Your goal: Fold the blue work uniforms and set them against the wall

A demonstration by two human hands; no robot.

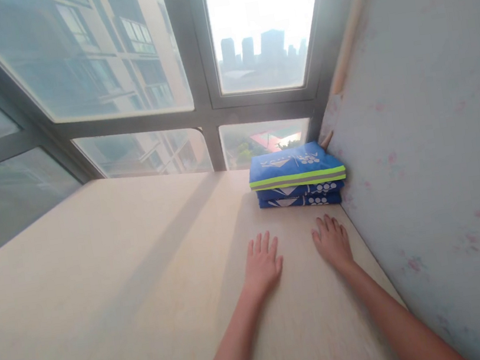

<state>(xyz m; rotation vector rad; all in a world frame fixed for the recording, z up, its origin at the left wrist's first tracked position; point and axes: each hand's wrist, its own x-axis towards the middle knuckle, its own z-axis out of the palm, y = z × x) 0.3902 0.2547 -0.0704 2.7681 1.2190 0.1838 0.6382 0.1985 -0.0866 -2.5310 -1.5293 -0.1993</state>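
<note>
Both my hands rest palm down on a pale wooden surface (145,265). My left hand (263,263) has its fingers spread and holds nothing. To its right, my right hand (332,239) is also open and bare, its fingers pointing toward a stack of folded blue cloth items. The top folded blue cloth (289,163) carries white print and a yellow-green and grey reflective strip along its front edge. Beneath it lie more folded blue layers (299,196) with white triangle and dot prints. Neither hand touches the stack; a short gap separates them from it.
A wall with floral paper (440,175) bounds the surface on the right, close to the stack. Grey-framed windows (201,78) run along the back and left. A brown pointed object (328,139), partly hidden, sticks out behind the stack. Shadows cross the wood.
</note>
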